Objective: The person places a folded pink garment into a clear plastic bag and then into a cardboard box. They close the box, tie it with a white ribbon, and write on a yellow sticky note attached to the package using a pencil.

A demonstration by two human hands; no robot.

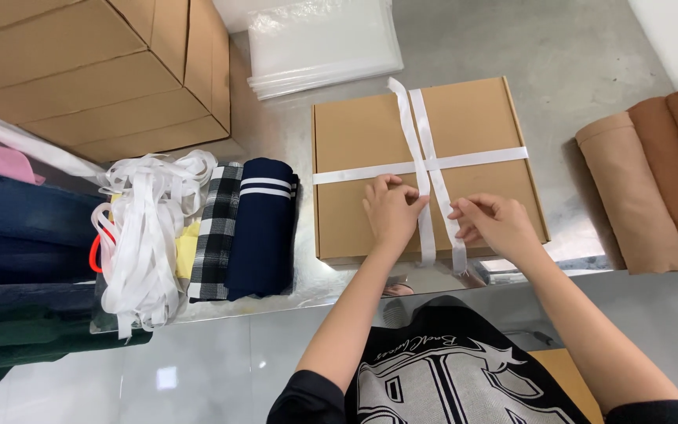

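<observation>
Steel tabletop (590, 71), both hands (442, 216) pinching white ribbon (425, 169) atop cardboard box (362, 126).

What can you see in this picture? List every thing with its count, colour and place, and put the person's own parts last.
flat box: one, brown, centre of table
ribbon: white, crossed over the flat box, two ends held
clear bags: a stack, transparent, behind the box
large cartons: brown, top left
loose ribbon pile: white, left of box
folded cloths: checked black-white and navy striped, beside the pile
fabric rolls: three, tan to brown, right edge
dark clothes: blue and green, far left
left hand: pinching ribbon
right hand: pinching ribbon
</observation>
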